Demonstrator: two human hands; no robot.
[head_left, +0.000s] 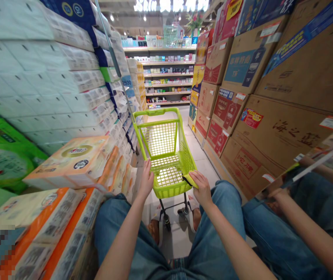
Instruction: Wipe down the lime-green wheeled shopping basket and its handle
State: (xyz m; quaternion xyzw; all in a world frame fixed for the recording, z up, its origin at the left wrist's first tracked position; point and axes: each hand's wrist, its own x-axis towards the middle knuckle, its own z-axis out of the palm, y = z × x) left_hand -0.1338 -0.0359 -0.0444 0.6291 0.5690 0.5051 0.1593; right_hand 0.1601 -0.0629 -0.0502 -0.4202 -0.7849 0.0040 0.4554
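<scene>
A lime-green wheeled shopping basket (170,190), a mesh trolley on black legs, stands upright between my knees. My left hand (147,179) grips its left side, fingers along the rim. Closed at the near right corner, my right hand (201,187) has a yellow cloth (190,180) with a dark edge pressed against the rim. Part of that cloth is hidden under my fingers. Nothing lies inside the basket's mesh floor.
Stacked tissue packs (75,74) rise on the left, with orange packs (73,155) lower down. Cardboard cartons (288,132) line the right side. Shelves of small goods (169,74) stand at the aisle's far end. A mirror-like surface (314,202) at right reflects arms and jeans.
</scene>
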